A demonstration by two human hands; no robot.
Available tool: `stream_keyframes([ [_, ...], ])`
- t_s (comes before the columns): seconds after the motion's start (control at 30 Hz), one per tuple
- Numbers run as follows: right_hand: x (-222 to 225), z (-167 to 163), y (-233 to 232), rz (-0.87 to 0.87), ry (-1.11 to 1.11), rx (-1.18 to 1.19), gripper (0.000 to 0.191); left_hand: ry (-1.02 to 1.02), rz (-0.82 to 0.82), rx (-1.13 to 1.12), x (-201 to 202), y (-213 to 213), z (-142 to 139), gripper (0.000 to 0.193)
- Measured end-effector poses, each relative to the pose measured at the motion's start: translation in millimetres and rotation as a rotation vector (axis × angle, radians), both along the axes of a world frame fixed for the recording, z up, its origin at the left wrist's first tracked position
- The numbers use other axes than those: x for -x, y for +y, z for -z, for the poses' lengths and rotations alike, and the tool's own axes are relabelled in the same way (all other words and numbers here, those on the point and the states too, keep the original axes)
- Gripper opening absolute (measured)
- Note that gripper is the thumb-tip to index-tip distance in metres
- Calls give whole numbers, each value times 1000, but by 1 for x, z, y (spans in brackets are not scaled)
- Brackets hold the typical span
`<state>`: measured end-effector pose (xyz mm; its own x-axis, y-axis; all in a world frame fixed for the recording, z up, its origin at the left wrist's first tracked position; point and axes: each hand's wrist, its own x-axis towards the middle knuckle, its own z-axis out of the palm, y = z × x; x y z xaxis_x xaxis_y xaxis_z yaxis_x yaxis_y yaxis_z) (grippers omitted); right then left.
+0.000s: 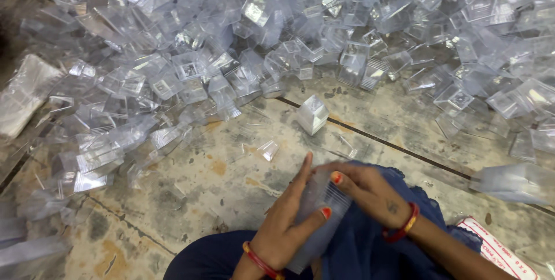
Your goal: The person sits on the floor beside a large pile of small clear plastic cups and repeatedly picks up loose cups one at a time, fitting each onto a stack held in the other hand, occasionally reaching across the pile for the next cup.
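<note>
Both hands meet over the person's lap on a stack of flat clear plastic pieces [318,210]. The left hand [286,225] grips it from the side, thumb across the face and fingers [303,173] stretched up along its far edge. The right hand [373,196] curls its fingers onto the top end. The stack's long axis runs from the lap up toward the heap of clear plastic boxes [277,37] spread on the stone floor [196,199], well apart from it. One folded box [312,114] stands alone, nearest.
</note>
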<state>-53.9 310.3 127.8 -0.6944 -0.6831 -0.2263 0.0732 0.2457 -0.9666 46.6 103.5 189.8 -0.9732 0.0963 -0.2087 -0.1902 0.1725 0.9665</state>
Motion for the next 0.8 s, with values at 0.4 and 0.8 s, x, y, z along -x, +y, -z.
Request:
stream_keyframes([
  [0.4,-18,-25,-22,-330,36,-183,66,-163,-552,-356,-86,-94,71,73],
  [0.8,-18,-21,-8,-343,255,-248,52,-995,218,1296,-206,-357,85,75],
])
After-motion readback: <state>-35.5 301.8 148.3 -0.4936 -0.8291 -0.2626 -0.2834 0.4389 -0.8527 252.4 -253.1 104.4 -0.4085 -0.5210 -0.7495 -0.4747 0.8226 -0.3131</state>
